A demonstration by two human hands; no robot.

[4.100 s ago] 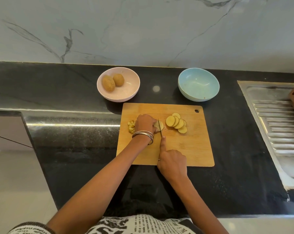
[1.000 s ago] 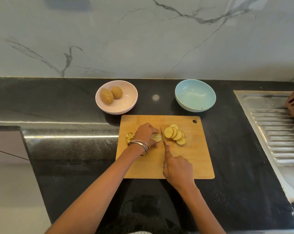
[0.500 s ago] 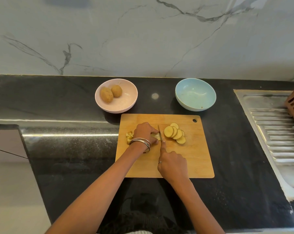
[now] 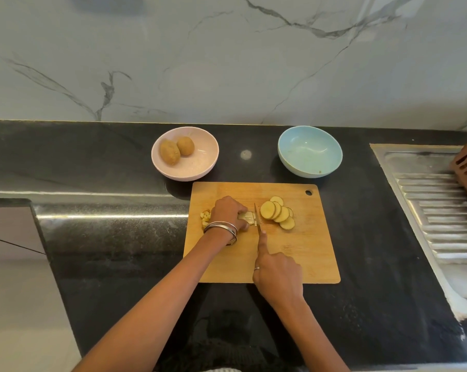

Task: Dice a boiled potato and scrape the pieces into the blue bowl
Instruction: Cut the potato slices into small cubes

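Head view puts the potato piece (image 4: pixel 247 217) under the cut near the middle of the cutting board (image 4: pixel 302 253), a small stack of slices already scored into strips. The left hand (image 4: pixel 228 213) is curled down over it, fingertips pinning the stack, bangles on the wrist. The right hand (image 4: pixel 276 272) is closed around the handle of the knife (image 4: pixel 257 218), index finger stretched along the spine, and the blade stands just at the right end of the stack.

A second ago the blade sat angled a little further right, close to the fanned slices; half a second ago it had swung upright against the stack, and now it has come down into the strips, with the left fingers drawn slightly back. That reads as one more crosswise cut, so the dicing is advancing stroke by stroke rather than nearing its end.

Just right of the knife lie the uncut round slices (image 4: pixel 278 213), overlapping. At the board's left edge, partly hidden by the left hand, sits a small heap of diced bits (image 4: pixel 205 217). Beyond the board, the blue bowl (image 4: pixel 310 151) holds no dice yet, so scraping has not begun. To its left a pink bowl (image 4: pixel 185 154) holds two whole potatoes (image 4: pixel 176 151). All of it rests on the black counter (image 4: pixel 106 237).
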